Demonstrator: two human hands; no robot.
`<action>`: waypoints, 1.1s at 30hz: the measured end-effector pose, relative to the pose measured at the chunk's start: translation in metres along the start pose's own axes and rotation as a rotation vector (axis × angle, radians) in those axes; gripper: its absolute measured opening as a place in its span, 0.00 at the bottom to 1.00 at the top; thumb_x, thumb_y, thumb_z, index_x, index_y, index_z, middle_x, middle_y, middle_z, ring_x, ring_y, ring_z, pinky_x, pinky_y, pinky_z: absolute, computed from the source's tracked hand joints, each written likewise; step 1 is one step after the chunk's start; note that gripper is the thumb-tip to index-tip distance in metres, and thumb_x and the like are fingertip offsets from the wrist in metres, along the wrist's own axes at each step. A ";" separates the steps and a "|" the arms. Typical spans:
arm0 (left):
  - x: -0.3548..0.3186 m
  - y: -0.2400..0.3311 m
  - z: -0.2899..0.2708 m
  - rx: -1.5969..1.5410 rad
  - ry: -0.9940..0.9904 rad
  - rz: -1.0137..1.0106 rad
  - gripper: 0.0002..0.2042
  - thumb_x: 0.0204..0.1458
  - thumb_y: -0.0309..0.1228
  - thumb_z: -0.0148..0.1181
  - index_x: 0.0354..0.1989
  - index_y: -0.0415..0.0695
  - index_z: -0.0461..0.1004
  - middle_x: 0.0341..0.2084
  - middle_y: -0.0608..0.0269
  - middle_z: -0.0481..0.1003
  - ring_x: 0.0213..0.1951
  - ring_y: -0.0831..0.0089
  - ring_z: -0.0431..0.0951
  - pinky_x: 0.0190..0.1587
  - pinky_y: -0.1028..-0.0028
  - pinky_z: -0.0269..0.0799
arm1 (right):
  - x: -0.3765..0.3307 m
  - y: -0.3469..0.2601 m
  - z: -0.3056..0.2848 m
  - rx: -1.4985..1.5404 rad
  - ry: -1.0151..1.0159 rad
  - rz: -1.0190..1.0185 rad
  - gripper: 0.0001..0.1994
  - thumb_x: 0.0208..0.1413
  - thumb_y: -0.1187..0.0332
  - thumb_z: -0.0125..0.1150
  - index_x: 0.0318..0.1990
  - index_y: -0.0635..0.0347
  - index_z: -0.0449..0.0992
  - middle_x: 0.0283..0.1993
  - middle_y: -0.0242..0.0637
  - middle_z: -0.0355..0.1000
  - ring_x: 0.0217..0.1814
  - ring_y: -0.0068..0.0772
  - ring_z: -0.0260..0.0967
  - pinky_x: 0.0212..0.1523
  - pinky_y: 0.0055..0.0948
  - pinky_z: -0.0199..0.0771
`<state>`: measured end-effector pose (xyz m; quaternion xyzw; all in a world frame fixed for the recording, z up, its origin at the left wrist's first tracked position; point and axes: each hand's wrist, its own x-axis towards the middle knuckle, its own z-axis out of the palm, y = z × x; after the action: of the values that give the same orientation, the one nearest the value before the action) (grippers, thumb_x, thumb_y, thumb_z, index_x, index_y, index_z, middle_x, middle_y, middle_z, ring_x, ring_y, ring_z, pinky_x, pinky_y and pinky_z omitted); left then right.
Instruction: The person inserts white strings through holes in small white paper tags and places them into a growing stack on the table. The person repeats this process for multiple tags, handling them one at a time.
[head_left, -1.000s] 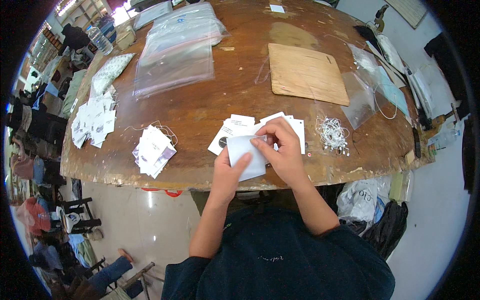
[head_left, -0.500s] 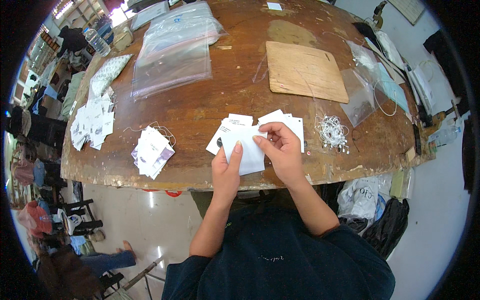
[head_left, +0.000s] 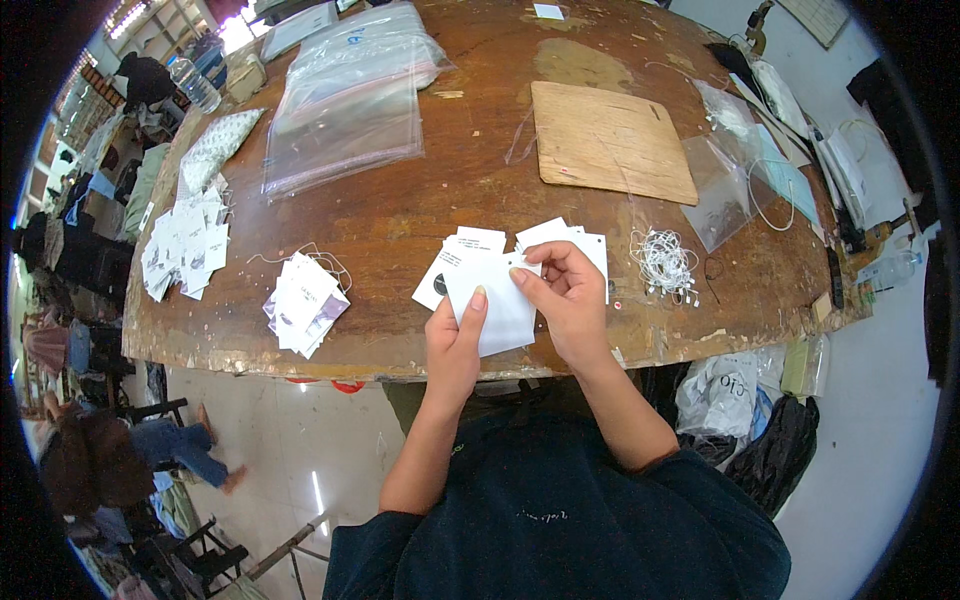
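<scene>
Between my hands, above the near edge of the table, are white hang tags (head_left: 505,325) with blank faces toward me; how many is hard to tell. My left hand (head_left: 455,345) pinches their left side, thumb on top. At their upper right corner, by a small hole, my right hand (head_left: 568,300) has thumb and forefinger closed on the tags. Just behind lie a printed tag pile (head_left: 432,283) on the left and another white tag pile (head_left: 595,262) on the right, partly covered by my hands. A tangle of white tag strings (head_left: 662,265) rests to the right.
Strung tags (head_left: 305,300) and a larger tag heap (head_left: 185,245) lie on the left of the wooden table (head_left: 480,130). Farther back are clear plastic bags (head_left: 345,130) and a wooden board (head_left: 610,140). Filled bags (head_left: 745,400) stand under the right edge. A person (head_left: 120,450) is at lower left.
The held tags have shifted slightly, lower edge down and right, and the corner hole now shows by my right fingers. The person at lower left has moved, legs now apart.
</scene>
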<state>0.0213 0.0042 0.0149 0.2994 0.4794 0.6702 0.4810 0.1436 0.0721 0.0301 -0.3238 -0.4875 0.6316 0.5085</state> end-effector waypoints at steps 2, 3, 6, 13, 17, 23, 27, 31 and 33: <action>0.000 0.001 0.000 -0.011 -0.001 -0.008 0.14 0.64 0.33 0.52 0.50 0.35 0.72 0.39 0.62 0.77 0.39 0.81 0.75 0.41 0.77 0.72 | 0.000 0.000 -0.001 0.012 -0.019 0.014 0.09 0.54 0.80 0.63 0.41 0.64 0.71 0.40 0.31 0.71 0.41 0.16 0.68 0.41 0.17 0.71; 0.000 0.001 0.000 -0.016 -0.002 -0.014 0.14 0.63 0.33 0.52 0.50 0.35 0.72 0.39 0.62 0.77 0.39 0.81 0.75 0.41 0.77 0.72 | 0.000 0.000 -0.002 0.021 -0.007 0.013 0.09 0.54 0.80 0.64 0.40 0.63 0.71 0.40 0.31 0.71 0.41 0.16 0.68 0.41 0.17 0.71; 0.001 -0.001 0.002 -0.037 -0.009 0.013 0.13 0.62 0.31 0.54 0.50 0.35 0.72 0.40 0.62 0.77 0.39 0.81 0.75 0.42 0.78 0.72 | -0.001 0.003 -0.001 0.031 -0.010 0.015 0.09 0.54 0.80 0.64 0.40 0.63 0.71 0.41 0.31 0.71 0.40 0.16 0.68 0.41 0.17 0.70; 0.004 -0.003 0.002 0.074 0.004 0.042 0.13 0.59 0.29 0.57 0.49 0.34 0.73 0.40 0.62 0.77 0.40 0.80 0.74 0.43 0.77 0.70 | 0.013 -0.022 -0.061 -0.692 0.184 -0.116 0.16 0.55 0.73 0.61 0.52 0.59 0.73 0.43 0.34 0.74 0.43 0.26 0.69 0.44 0.29 0.70; 0.006 -0.003 0.001 0.084 0.002 0.040 0.13 0.59 0.29 0.57 0.48 0.34 0.73 0.41 0.62 0.77 0.42 0.80 0.74 0.45 0.76 0.69 | 0.041 -0.040 -0.135 -1.704 0.242 -0.410 0.14 0.52 0.69 0.62 0.46 0.61 0.76 0.42 0.42 0.75 0.43 0.47 0.69 0.44 0.41 0.70; 0.008 -0.007 0.003 0.108 0.005 0.034 0.13 0.59 0.29 0.57 0.48 0.33 0.73 0.41 0.62 0.77 0.42 0.79 0.73 0.46 0.76 0.68 | 0.041 -0.009 -0.154 -1.753 0.193 -0.336 0.09 0.50 0.68 0.63 0.38 0.61 0.78 0.34 0.41 0.76 0.40 0.49 0.71 0.42 0.45 0.70; 0.004 -0.007 0.001 0.130 0.011 0.020 0.13 0.59 0.29 0.57 0.48 0.34 0.73 0.41 0.61 0.77 0.41 0.79 0.73 0.45 0.76 0.68 | 0.049 -0.009 -0.147 -1.869 0.121 -0.315 0.08 0.49 0.71 0.62 0.36 0.63 0.77 0.34 0.43 0.76 0.36 0.45 0.71 0.38 0.43 0.70; 0.004 -0.003 -0.007 0.148 0.057 -0.008 0.13 0.59 0.28 0.57 0.49 0.34 0.73 0.42 0.61 0.77 0.42 0.78 0.74 0.46 0.75 0.68 | 0.049 -0.051 -0.174 -1.145 0.352 -0.202 0.09 0.50 0.75 0.60 0.39 0.65 0.78 0.34 0.40 0.77 0.34 0.33 0.72 0.33 0.31 0.69; 0.007 -0.004 -0.010 0.090 0.056 0.008 0.13 0.59 0.28 0.57 0.49 0.34 0.73 0.41 0.61 0.77 0.42 0.78 0.74 0.46 0.75 0.69 | 0.039 -0.069 -0.185 -0.622 0.471 -0.168 0.08 0.55 0.76 0.56 0.40 0.67 0.78 0.35 0.33 0.76 0.37 0.24 0.72 0.37 0.22 0.69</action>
<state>0.0121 0.0072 0.0070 0.3034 0.5212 0.6581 0.4508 0.3225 0.1633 0.0403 -0.5573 -0.5504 0.3186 0.5338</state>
